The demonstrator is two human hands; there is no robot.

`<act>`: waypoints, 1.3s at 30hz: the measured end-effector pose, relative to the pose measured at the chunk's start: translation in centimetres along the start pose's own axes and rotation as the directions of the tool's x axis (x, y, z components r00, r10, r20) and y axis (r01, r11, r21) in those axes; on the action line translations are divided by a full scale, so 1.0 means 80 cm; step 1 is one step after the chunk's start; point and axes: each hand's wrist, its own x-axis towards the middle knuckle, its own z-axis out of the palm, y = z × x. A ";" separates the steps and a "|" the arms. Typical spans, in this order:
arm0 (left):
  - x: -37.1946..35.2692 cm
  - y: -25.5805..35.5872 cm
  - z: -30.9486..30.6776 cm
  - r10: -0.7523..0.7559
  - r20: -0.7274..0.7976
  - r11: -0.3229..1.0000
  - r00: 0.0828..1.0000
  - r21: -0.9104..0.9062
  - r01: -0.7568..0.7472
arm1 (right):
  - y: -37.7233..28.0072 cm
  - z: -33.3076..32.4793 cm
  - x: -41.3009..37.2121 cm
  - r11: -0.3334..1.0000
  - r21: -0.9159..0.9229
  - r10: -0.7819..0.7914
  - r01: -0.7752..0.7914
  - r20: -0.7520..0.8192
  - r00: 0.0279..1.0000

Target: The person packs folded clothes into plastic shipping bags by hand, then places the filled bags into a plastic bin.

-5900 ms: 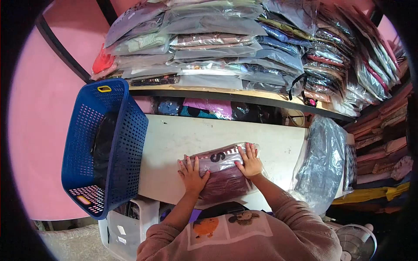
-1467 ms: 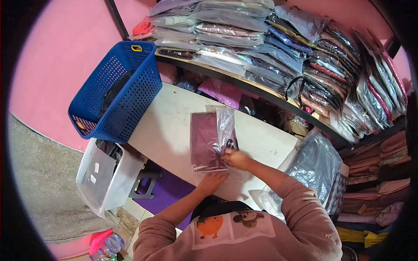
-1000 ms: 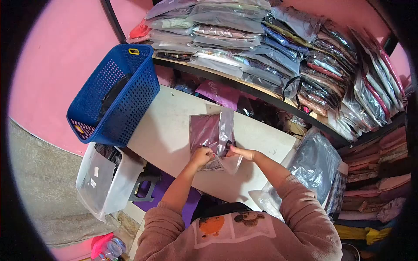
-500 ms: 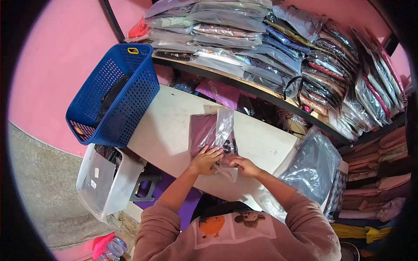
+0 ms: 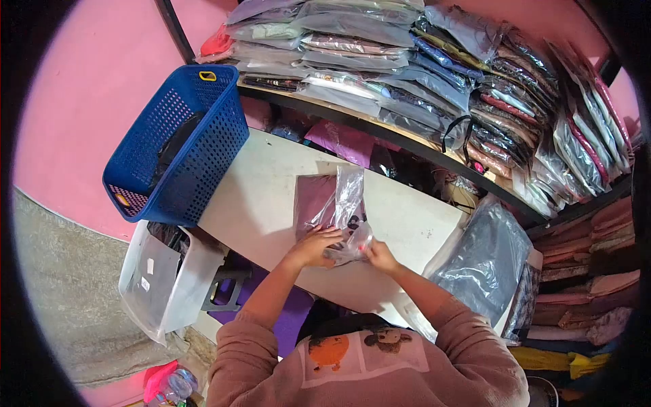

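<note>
A folded mauve garment in a clear plastic bag [image 5: 315,197] lies on the white table [image 5: 271,163], with dark print showing through the plastic. My left hand [image 5: 317,245] rests on the lower part of the bag, fingers stretched out over it. At the bag's lower right, my right hand [image 5: 380,255] has its fingers closed on a loose flap of the clear plastic, which is lifted and folded over toward the middle.
A blue basket [image 5: 196,163] holding something dark stands at the table's left end, above a white bin [image 5: 159,271]. Stacks of bagged garments [image 5: 352,61] fill the shelf behind. A large bag of grey items [image 5: 481,258] lies at the right.
The plastic flap that hung toward me is now folded up over the bag. My right hand has shifted slightly with it, and my left hand has moved a little left.
</note>
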 end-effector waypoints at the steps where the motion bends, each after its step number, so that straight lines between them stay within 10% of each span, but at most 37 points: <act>1: -0.009 -0.003 -0.006 0.000 -0.026 0.999 1.000 -0.049 -0.001 | 0.008 -0.002 0.007 0.992 0.124 0.017 -0.009 -0.070 0.997; 4: -0.048 0.010 -0.028 -0.240 -0.080 0.971 0.968 -0.019 0.239 | 0.025 0.016 0.032 0.926 0.365 -0.005 0.094 -0.238 0.971; 8: -0.083 -0.026 0.001 -0.461 -0.146 0.888 0.875 -0.080 0.454 | 0.004 0.004 0.035 0.954 0.267 0.170 -0.139 -0.099 0.980; 12: -0.072 -0.049 0.018 -0.554 -0.339 0.724 0.760 -0.647 0.239 | 0.013 -0.018 0.043 0.782 0.548 0.229 -0.297 0.191 0.955; 14: -0.066 -0.073 0.051 -0.464 -0.589 0.877 0.662 -0.408 0.252 | 0.022 -0.016 0.046 0.697 0.649 0.209 -0.305 0.224 0.952; 18: -0.055 -0.087 0.092 -0.425 -0.715 0.901 0.555 -0.272 0.339 | -0.017 -0.020 0.042 0.940 0.104 0.338 -0.325 -0.161 0.927; 21: -0.042 -0.069 0.092 -0.757 -0.507 0.654 0.413 -0.605 0.455 | -0.035 -0.010 0.041 0.902 -0.078 0.341 -0.425 -0.477 0.810; 27: -0.038 -0.069 0.095 -0.757 -0.568 0.650 0.323 -0.601 0.465 | -0.023 -0.009 0.052 0.930 -0.007 0.347 -0.369 -0.319 0.882; 34: -0.084 0.059 -0.053 -0.795 -0.294 0.134 0.531 -0.938 -0.318 | -0.123 -0.101 -0.006 0.987 0.136 -0.048 0.088 -0.269 0.962; 39: -0.094 0.085 -0.079 -0.763 -0.030 -0.234 0.646 -0.918 -0.319 | -0.171 -0.162 -0.031 0.461 0.846 0.121 -0.267 0.239 0.964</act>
